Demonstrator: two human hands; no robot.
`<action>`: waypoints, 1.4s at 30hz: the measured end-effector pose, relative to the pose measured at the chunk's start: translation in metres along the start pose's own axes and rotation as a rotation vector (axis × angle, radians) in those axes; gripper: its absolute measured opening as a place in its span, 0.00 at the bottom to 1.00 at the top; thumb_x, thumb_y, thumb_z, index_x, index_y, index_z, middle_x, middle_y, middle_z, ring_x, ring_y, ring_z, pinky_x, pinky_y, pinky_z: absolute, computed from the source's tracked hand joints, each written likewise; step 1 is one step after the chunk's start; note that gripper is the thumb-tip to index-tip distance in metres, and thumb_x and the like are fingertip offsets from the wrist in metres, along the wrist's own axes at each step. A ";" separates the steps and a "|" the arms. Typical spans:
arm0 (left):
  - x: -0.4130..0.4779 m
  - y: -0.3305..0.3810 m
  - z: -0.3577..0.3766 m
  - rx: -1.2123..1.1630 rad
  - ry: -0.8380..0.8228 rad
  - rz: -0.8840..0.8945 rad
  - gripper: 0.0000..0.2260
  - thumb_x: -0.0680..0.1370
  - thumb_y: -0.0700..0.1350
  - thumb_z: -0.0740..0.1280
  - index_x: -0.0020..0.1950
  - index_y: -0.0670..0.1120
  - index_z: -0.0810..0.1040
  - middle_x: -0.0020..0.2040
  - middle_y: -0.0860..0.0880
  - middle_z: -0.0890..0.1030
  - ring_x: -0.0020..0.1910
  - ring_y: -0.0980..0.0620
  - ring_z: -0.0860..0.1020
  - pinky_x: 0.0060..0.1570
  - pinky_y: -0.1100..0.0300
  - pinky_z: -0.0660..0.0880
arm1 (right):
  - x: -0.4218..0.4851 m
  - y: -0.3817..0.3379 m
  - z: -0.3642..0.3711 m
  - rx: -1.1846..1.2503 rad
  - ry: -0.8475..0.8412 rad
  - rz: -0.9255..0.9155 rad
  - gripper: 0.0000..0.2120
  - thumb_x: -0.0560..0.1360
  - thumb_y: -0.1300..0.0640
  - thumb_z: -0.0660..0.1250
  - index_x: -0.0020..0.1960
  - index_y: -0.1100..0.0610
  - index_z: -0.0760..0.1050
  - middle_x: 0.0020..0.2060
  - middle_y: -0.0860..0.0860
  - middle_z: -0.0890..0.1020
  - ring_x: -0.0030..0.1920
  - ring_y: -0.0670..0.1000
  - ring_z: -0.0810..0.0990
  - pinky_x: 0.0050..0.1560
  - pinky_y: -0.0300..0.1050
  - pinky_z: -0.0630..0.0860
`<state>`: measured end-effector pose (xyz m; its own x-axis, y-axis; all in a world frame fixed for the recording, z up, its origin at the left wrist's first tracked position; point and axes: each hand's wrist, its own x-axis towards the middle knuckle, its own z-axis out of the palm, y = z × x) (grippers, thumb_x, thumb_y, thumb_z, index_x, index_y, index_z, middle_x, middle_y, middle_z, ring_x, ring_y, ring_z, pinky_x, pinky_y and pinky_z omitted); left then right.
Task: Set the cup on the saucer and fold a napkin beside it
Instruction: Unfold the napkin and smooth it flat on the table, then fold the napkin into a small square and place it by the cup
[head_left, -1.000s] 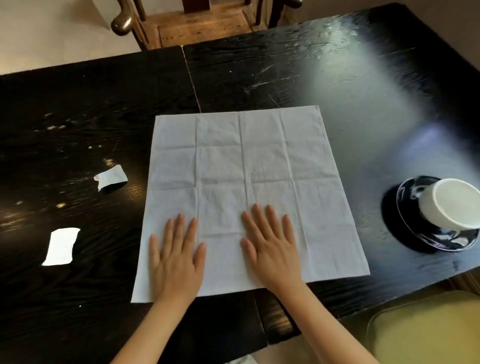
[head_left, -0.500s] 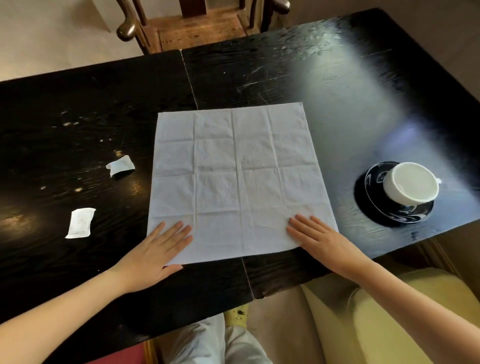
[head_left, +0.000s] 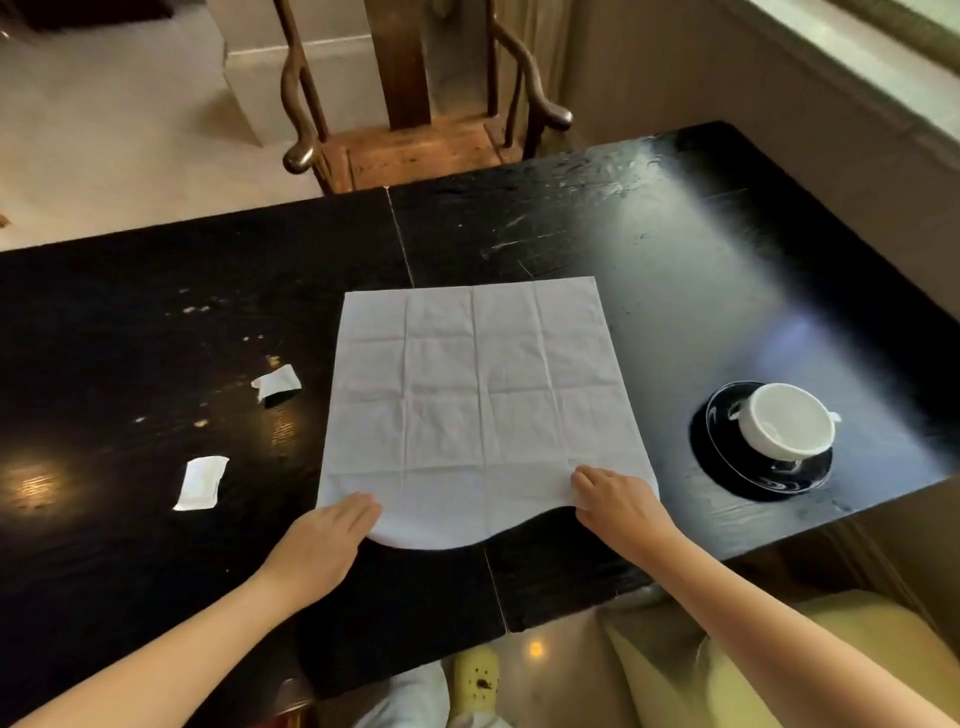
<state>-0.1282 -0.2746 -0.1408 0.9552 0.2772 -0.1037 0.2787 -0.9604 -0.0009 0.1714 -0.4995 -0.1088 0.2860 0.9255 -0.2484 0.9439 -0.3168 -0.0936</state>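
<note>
At mid-frame the napkin (head_left: 478, 410) lies spread on the table (head_left: 156, 322). The left hand (head_left: 324, 545) and right hand (head_left: 615, 499) each pinch a near corner. At right, the cup (head_left: 787, 421) sits on the saucer (head_left: 727, 457).

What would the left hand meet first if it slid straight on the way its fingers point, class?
The left hand points up and rightward across the napkin, whose near corner it already touches. Further along, only bare table seems to follow.
</note>
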 end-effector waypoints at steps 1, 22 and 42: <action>0.003 0.002 -0.005 -0.004 0.008 -0.003 0.26 0.53 0.37 0.80 0.50 0.42 0.83 0.48 0.45 0.85 0.41 0.49 0.84 0.36 0.59 0.81 | 0.005 0.002 -0.007 0.042 0.012 0.056 0.11 0.70 0.57 0.68 0.38 0.56 0.66 0.34 0.51 0.76 0.32 0.55 0.76 0.30 0.46 0.65; 0.192 -0.152 -0.096 -1.362 0.126 -0.866 0.08 0.79 0.42 0.63 0.57 0.48 0.78 0.48 0.49 0.81 0.47 0.52 0.80 0.44 0.57 0.77 | 0.182 0.107 -0.128 0.750 0.428 0.656 0.06 0.73 0.59 0.67 0.45 0.61 0.81 0.37 0.57 0.79 0.39 0.55 0.76 0.32 0.40 0.69; 0.280 -0.187 -0.024 -0.625 0.139 -0.940 0.09 0.77 0.45 0.66 0.56 0.45 0.79 0.57 0.44 0.77 0.53 0.45 0.75 0.47 0.57 0.71 | 0.293 0.137 -0.036 0.632 0.423 0.874 0.18 0.73 0.61 0.64 0.61 0.63 0.73 0.61 0.63 0.71 0.60 0.61 0.72 0.58 0.50 0.70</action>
<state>0.0891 -0.0163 -0.1459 0.3337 0.9184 -0.2125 0.8540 -0.1990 0.4808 0.3906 -0.2643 -0.1599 0.9451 0.2973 -0.1354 0.1799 -0.8196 -0.5440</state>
